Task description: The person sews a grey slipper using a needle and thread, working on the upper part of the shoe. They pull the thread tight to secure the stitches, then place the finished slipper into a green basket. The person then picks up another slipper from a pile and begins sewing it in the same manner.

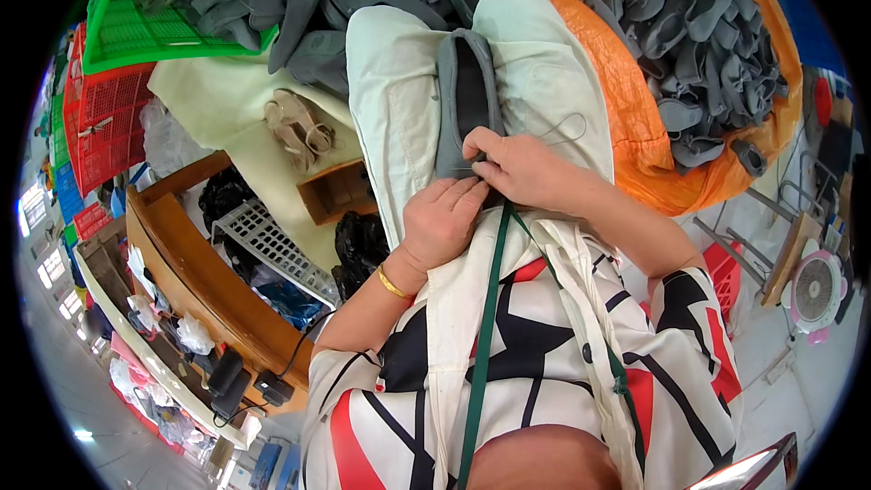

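Observation:
A dark grey slip-on shoe (pixel 446 118) lies lengthwise between my thighs, its opening facing up and its near end under my hands. My left hand (pixel 443 220) is closed on that near end, fingers bent against it. Right beside it, my right hand (pixel 517 166) has thumb and forefinger pinched together at the shoe. Whatever is in this pinch is too small and covered to make out. A short thin line shows on the shoe by the fingertips. A loop of thin thread (pixel 573 138) curls over my right thigh, close to the right hand.
Heaps of grey shoes fill a green crate (pixel 127 39) at the far left and an orange sack (pixel 649 159) at the right. Beige sandals (pixel 292 130) rest on pale sheeting near a wooden box (pixel 334 192). A white fan (pixel 814 288) stands at right.

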`<act>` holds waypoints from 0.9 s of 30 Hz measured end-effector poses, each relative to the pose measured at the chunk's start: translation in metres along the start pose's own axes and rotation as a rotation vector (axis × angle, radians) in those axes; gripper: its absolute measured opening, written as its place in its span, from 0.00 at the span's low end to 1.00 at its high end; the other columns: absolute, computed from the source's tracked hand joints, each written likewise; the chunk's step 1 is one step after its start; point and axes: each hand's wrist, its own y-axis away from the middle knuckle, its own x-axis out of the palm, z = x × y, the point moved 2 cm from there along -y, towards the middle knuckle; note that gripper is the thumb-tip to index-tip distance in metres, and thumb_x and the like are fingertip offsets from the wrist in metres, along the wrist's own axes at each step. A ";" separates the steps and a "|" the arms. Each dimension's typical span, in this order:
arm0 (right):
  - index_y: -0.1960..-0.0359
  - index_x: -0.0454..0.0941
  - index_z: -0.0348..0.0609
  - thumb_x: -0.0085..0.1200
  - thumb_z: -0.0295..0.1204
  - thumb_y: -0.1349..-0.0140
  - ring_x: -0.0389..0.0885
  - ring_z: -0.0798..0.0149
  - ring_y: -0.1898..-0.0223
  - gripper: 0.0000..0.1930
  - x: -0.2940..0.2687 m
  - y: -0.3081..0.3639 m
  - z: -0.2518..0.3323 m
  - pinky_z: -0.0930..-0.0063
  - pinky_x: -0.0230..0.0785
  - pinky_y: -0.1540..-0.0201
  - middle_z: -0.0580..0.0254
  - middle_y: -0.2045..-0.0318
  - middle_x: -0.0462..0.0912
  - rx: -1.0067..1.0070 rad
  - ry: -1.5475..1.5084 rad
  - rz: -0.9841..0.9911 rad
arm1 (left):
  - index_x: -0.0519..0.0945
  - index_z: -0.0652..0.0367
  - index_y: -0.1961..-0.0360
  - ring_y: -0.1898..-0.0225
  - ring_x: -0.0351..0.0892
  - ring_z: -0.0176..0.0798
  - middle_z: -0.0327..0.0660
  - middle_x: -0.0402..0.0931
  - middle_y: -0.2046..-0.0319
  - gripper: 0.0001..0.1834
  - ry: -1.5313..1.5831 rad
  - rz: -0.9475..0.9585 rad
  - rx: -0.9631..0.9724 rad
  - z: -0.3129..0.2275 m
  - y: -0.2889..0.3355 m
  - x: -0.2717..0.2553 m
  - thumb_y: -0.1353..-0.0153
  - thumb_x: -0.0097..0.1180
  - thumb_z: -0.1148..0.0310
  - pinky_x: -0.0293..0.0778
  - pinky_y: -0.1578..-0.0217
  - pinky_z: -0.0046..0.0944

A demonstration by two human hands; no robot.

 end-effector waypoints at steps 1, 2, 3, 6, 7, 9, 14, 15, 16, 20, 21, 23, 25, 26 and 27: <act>0.59 0.73 0.47 0.52 0.33 0.36 0.81 0.47 0.67 0.07 -0.007 0.000 0.004 0.53 0.71 0.66 0.54 0.70 0.80 -0.033 0.115 -0.018 | 0.82 0.58 0.61 0.66 0.82 0.42 0.41 0.83 0.65 0.16 -0.012 -0.006 0.016 0.000 0.000 0.000 0.56 0.61 0.75 0.78 0.68 0.37; 0.61 0.75 0.48 0.53 0.33 0.37 0.81 0.48 0.67 0.07 -0.014 0.001 0.009 0.54 0.71 0.66 0.55 0.70 0.79 -0.066 0.230 -0.034 | 0.83 0.58 0.61 0.66 0.82 0.42 0.41 0.83 0.65 0.16 -0.022 -0.006 0.022 0.000 0.000 -0.001 0.56 0.60 0.75 0.78 0.68 0.37; 0.62 0.76 0.48 0.53 0.33 0.38 0.81 0.49 0.67 0.06 -0.019 -0.001 0.013 0.55 0.72 0.66 0.56 0.69 0.78 -0.107 0.222 -0.054 | 0.83 0.59 0.60 0.66 0.81 0.41 0.41 0.83 0.65 0.17 -0.032 -0.006 0.029 -0.001 0.000 -0.001 0.55 0.60 0.74 0.78 0.67 0.37; 0.68 0.79 0.48 0.55 0.33 0.40 0.80 0.51 0.66 0.04 -0.022 -0.006 0.021 0.57 0.72 0.66 0.58 0.68 0.75 -0.172 0.206 -0.058 | 0.83 0.59 0.60 0.65 0.81 0.41 0.40 0.82 0.64 0.17 -0.042 -0.018 0.054 -0.002 -0.005 -0.005 0.55 0.59 0.74 0.77 0.67 0.36; 0.69 0.79 0.47 0.56 0.32 0.41 0.80 0.51 0.66 0.05 -0.017 -0.009 0.020 0.58 0.72 0.66 0.58 0.68 0.75 -0.158 0.206 -0.019 | 0.83 0.59 0.60 0.65 0.80 0.41 0.39 0.81 0.64 0.17 -0.042 -0.024 0.062 -0.003 -0.006 -0.006 0.56 0.59 0.75 0.77 0.66 0.36; 0.70 0.79 0.46 0.57 0.32 0.42 0.79 0.52 0.65 0.05 -0.010 -0.012 0.014 0.58 0.72 0.65 0.58 0.68 0.74 -0.143 0.209 0.036 | 0.84 0.57 0.59 0.64 0.80 0.42 0.38 0.81 0.64 0.21 -0.042 -0.016 0.037 -0.003 -0.005 -0.007 0.60 0.62 0.76 0.77 0.66 0.38; 0.71 0.76 0.43 0.58 0.30 0.40 0.79 0.58 0.66 0.06 -0.001 -0.018 0.003 0.62 0.71 0.66 0.61 0.68 0.74 -0.139 0.186 0.032 | 0.84 0.55 0.61 0.65 0.78 0.43 0.37 0.81 0.65 0.20 -0.016 -0.058 0.015 0.004 0.000 -0.002 0.61 0.65 0.77 0.77 0.66 0.38; 0.71 0.76 0.43 0.57 0.30 0.39 0.78 0.59 0.68 0.06 0.002 -0.021 -0.002 0.63 0.71 0.67 0.61 0.68 0.75 -0.164 0.011 -0.055 | 0.84 0.55 0.62 0.66 0.78 0.42 0.36 0.80 0.65 0.18 -0.012 -0.080 0.008 0.005 0.001 0.000 0.60 0.65 0.76 0.76 0.67 0.37; 0.71 0.75 0.43 0.56 0.30 0.38 0.78 0.60 0.69 0.06 0.008 -0.024 -0.009 0.65 0.71 0.67 0.61 0.69 0.76 -0.189 -0.165 -0.144 | 0.83 0.55 0.64 0.66 0.78 0.42 0.36 0.80 0.66 0.16 -0.008 -0.102 0.002 0.006 0.000 0.001 0.58 0.64 0.75 0.76 0.68 0.37; 0.69 0.72 0.43 0.51 0.32 0.31 0.75 0.71 0.76 0.09 0.006 -0.033 -0.017 0.77 0.69 0.73 0.66 0.71 0.79 0.102 -0.930 -0.211 | 0.82 0.53 0.66 0.66 0.77 0.43 0.36 0.79 0.68 0.15 0.153 -0.063 -0.101 0.015 -0.005 0.001 0.58 0.69 0.74 0.75 0.68 0.39; 0.65 0.71 0.43 0.47 0.36 0.27 0.74 0.76 0.80 0.11 0.001 -0.030 -0.014 0.82 0.66 0.78 0.67 0.73 0.80 0.195 -0.963 -0.172 | 0.82 0.53 0.66 0.66 0.77 0.44 0.37 0.78 0.68 0.14 0.171 -0.047 -0.116 0.016 -0.006 0.000 0.57 0.69 0.74 0.75 0.67 0.39; 0.64 0.71 0.44 0.47 0.37 0.27 0.74 0.74 0.81 0.11 -0.009 -0.020 -0.011 0.81 0.67 0.80 0.66 0.73 0.80 0.299 -1.081 -0.100 | 0.82 0.53 0.66 0.66 0.76 0.45 0.37 0.78 0.69 0.14 0.208 -0.011 -0.150 0.018 -0.009 0.000 0.56 0.70 0.74 0.74 0.67 0.40; 0.62 0.70 0.47 0.46 0.39 0.26 0.75 0.75 0.82 0.10 -0.027 -0.008 -0.006 0.83 0.64 0.82 0.68 0.78 0.76 0.309 -1.128 -0.104 | 0.82 0.53 0.66 0.65 0.75 0.45 0.37 0.78 0.69 0.13 0.236 0.019 -0.206 0.020 -0.009 0.000 0.56 0.69 0.74 0.73 0.67 0.41; 0.65 0.70 0.46 0.46 0.37 0.27 0.74 0.74 0.81 0.10 -0.044 -0.004 -0.014 0.82 0.66 0.80 0.68 0.78 0.76 0.235 -1.184 -0.163 | 0.82 0.53 0.66 0.65 0.75 0.45 0.37 0.78 0.69 0.13 0.248 0.031 -0.218 0.020 -0.011 0.000 0.55 0.69 0.73 0.73 0.67 0.41; 0.68 0.69 0.45 0.46 0.36 0.27 0.73 0.73 0.81 0.11 -0.062 -0.002 -0.027 0.81 0.67 0.78 0.68 0.78 0.75 0.160 -1.238 -0.214 | 0.82 0.53 0.66 0.65 0.75 0.45 0.38 0.78 0.69 0.12 0.256 0.042 -0.236 0.019 -0.012 0.000 0.55 0.69 0.73 0.73 0.66 0.41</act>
